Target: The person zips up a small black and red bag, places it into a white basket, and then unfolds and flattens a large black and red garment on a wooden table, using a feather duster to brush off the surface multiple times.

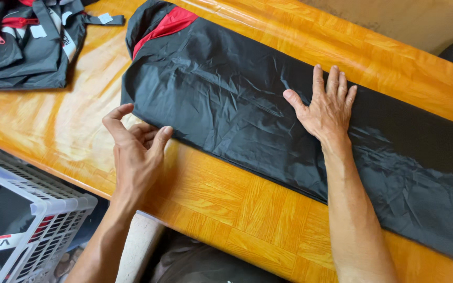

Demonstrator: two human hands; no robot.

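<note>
I see a long black nylon garment [226, 99], folded into a band with a red panel [166, 25] at its far end, lying diagonally across the glossy orange wooden table [226, 204]. My right hand [326, 107] lies flat on the fabric, fingers spread, pressing it down and gripping nothing. My left hand [135, 152] hovers at the garment's near edge, fingers curled and loosely apart, holding nothing that I can see. A pile of similar black-and-red garments [24, 42] sits at the table's far left, and a white plastic basket [38, 209] stands below the near edge.
</note>
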